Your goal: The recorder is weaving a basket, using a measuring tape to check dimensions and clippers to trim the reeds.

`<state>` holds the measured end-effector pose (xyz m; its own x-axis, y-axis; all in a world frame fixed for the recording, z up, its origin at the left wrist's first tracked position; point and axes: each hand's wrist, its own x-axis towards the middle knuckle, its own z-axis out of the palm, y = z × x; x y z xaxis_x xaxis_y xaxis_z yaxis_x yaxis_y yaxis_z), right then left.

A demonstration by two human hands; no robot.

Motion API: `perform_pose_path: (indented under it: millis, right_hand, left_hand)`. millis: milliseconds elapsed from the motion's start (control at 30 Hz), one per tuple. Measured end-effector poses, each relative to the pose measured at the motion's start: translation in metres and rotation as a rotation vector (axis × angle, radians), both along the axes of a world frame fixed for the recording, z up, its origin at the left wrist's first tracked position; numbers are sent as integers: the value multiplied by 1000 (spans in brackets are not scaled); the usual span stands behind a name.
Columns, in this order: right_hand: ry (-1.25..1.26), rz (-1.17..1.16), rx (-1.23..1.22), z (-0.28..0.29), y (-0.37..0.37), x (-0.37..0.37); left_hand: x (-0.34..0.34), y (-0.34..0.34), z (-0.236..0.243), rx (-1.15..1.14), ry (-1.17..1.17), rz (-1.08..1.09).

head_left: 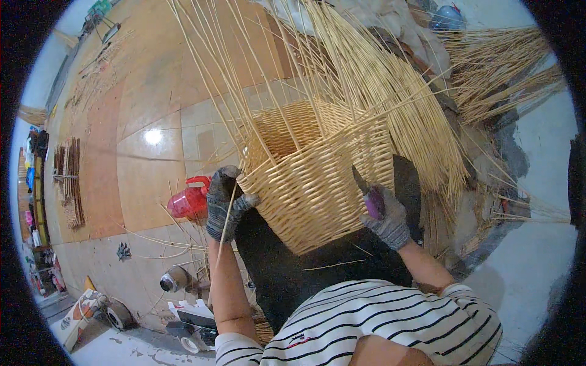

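Note:
A half-woven wicker basket (pixel 317 195) rests tilted on the black apron (pixel 268 268) over my lap, its long upright rods (pixel 207 67) rising from the weave. My left hand (pixel 226 204), in a grey knit glove, is closed at the basket's left corner, thumb against the weave; its other fingers are partly hidden. One loose rod (pixel 227 216) crosses that glove and runs down along my forearm. Gloved too, my right hand (pixel 389 219) grips a knife (pixel 373 201) with a purple handle. The knife's curved dark blade points up and away, close to the basket's right side.
A red spray bottle (pixel 188 201) lies beside my left hand. A large bundle of pale rods (pixel 390 91) leans behind the basket, with more rods (pixel 500 67) at far right. On the left are a tied bundle of dark sticks (pixel 68 177) and a tape roll (pixel 119 315).

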<state>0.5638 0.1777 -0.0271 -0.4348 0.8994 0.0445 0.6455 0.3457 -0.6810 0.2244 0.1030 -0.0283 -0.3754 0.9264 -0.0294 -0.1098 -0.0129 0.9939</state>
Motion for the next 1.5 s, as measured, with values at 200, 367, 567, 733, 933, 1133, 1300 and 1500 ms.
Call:
perform_pose_path:
  millis: [200,367,567,733,933,1133,1300,1500]
  right_hand:
    - [-5,9,70,-8,-1,2]
    - [74,1,101,-5,-4,-5]
    - [67,63,72,-6,-1,-5]
    - [7,34,107,-17,-4,3]
    - [188,153,-175,-18,5,9]
    - [61,298,77,-13,19,27]
    - [571,139,-56,36,49,34]
    - [440,-61,-128,21,67,57]
  left_hand:
    - [32,-2,4,166,-69,242]
    - [36,0,0,156,-48,265]
    - [10,1,-5,109,289,75]
    - [12,9,-5,125,465,20]
    - [92,-18,1,101,455,496]
    - [151,37,54,324,1205,114]
    - [151,107,57,299,1106,231]
    - [140,146,82,198,1457,-145]
